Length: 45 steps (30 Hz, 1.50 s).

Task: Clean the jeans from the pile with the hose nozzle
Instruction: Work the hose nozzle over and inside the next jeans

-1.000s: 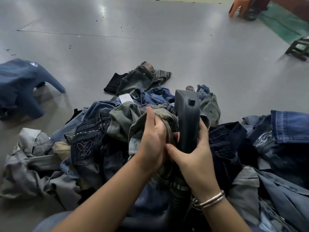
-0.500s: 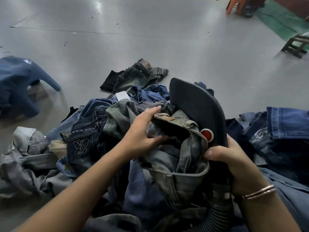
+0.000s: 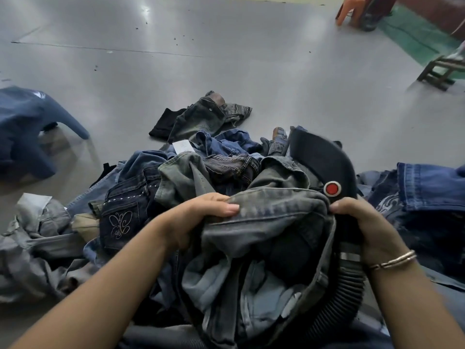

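Head view is showing the left hand (image 3: 201, 217) gripping the waistband of the grey jeans (image 3: 271, 222), fingers curling over the fabric, apparently spreading it open for the hose nozzle (image 3: 324, 162); the right hand (image 3: 362, 222) is pinching the opposite edge against the nozzle's neck; both are sitting atop the pile (image 3: 141, 195) on the floor (image 3: 251, 71).

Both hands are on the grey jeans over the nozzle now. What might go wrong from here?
1. The grey jeans are bunched over the black hose nozzle; the loose fabric may slip off it.
2. The right hand pinches fabric just below the red button and may press it unintentionally.
3. The left hand pulls the waistband beside the pile; neighbouring jeans might drag along.
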Each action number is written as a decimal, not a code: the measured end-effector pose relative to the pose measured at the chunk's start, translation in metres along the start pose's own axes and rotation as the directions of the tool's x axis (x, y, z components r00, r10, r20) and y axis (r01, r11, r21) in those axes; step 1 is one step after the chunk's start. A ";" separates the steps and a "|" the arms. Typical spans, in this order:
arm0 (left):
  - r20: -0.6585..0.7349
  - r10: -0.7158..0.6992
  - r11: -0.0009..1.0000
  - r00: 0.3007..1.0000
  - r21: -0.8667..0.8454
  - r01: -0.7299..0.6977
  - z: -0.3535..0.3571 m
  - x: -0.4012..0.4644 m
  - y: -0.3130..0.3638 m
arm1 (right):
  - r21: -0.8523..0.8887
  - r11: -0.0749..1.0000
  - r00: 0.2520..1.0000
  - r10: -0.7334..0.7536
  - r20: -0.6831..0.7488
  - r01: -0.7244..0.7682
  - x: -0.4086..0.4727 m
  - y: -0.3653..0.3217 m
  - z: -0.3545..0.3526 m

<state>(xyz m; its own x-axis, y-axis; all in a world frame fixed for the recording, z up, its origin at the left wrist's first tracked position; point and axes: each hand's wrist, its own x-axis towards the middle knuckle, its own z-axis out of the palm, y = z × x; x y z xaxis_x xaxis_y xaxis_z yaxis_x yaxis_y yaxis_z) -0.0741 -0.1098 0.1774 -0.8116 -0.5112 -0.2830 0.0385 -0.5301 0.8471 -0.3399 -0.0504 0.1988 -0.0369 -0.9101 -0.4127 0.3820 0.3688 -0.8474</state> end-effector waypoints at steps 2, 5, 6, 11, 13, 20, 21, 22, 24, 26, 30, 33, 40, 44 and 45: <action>-0.046 0.040 0.988 0.998 -0.145 -0.046 0.002 0.001 -0.003 | -0.058 0.998 0.999 -0.035 -0.011 0.034 0.009 0.004 0.004; -0.103 0.033 0.934 0.994 -0.352 -0.067 0.002 -0.002 -0.001 | -0.062 0.993 0.992 -0.104 -0.065 0.100 0.018 0.007 0.007; -0.139 0.035 0.912 0.990 -0.400 -0.089 0.002 -0.002 0.000 | -0.085 0.989 0.986 -0.132 -0.099 0.124 0.018 0.007 0.007; -0.306 0.068 0.851 0.950 -0.479 -0.215 0.009 0.001 0.004 | -0.151 0.966 0.949 -0.239 -0.204 0.211 0.001 0.014 0.015; -0.313 0.098 0.843 0.945 -0.479 -0.246 0.011 0.001 0.005 | -0.164 0.964 0.946 -0.241 -0.215 0.208 -0.007 0.025 0.023; -0.340 0.249 0.830 0.907 -0.408 -0.381 0.009 -0.008 0.008 | -0.401 0.907 0.964 -0.208 -0.164 0.127 -0.001 0.049 0.030; -0.367 0.264 0.827 0.892 -0.390 -0.405 0.008 -0.006 0.009 | -0.436 0.891 0.965 -0.210 -0.155 0.124 -0.001 0.048 0.030; -0.406 0.280 0.816 0.870 -0.376 -0.439 0.005 -0.005 0.009 | -0.438 0.892 0.970 -0.196 -0.146 0.114 0.000 0.045 0.029; -0.481 0.351 0.784 0.803 -0.318 -0.534 -0.004 -0.005 0.010 | -0.350 0.932 0.984 -0.139 -0.114 0.091 0.000 0.037 0.028; -0.486 0.372 0.789 0.791 -0.283 -0.545 -0.019 -0.006 0.010 | -0.232 0.970 0.995 -0.087 -0.054 0.073 -0.001 0.026 0.025; -0.497 0.116 0.922 0.860 -0.269 -0.280 -0.050 -0.003 -0.001 | -0.060 0.996 0.996 -0.058 0.061 0.062 -0.006 0.012 0.019; -0.620 0.162 0.979 0.768 0.001 -0.206 -0.058 0.010 -0.010 | 0.052 0.998 0.988 -0.038 0.149 0.031 -0.012 0.012 0.024; -0.408 0.886 0.407 0.221 0.912 0.050 -0.024 0.022 -0.005 | 0.177 0.984 0.991 -0.025 0.131 0.002 -0.013 0.014 0.025; -0.139 0.820 0.216 0.555 0.973 -0.076 0.015 0.015 -0.001 | 0.188 0.982 0.992 -0.037 0.118 0.014 -0.011 0.011 0.021; -0.174 0.735 0.237 0.655 0.972 -0.007 0.020 0.015 -0.005 | 0.186 0.982 0.993 -0.045 0.108 0.025 -0.010 0.010 0.020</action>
<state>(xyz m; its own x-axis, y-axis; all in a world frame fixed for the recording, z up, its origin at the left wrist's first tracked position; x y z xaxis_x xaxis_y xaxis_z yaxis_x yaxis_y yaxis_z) -0.0981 -0.1010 0.1776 -0.4016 -0.8424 0.3592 -0.5515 0.5356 0.6395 -0.3170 -0.0415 0.2011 0.0462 -0.9410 -0.3352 0.5461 0.3047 -0.7803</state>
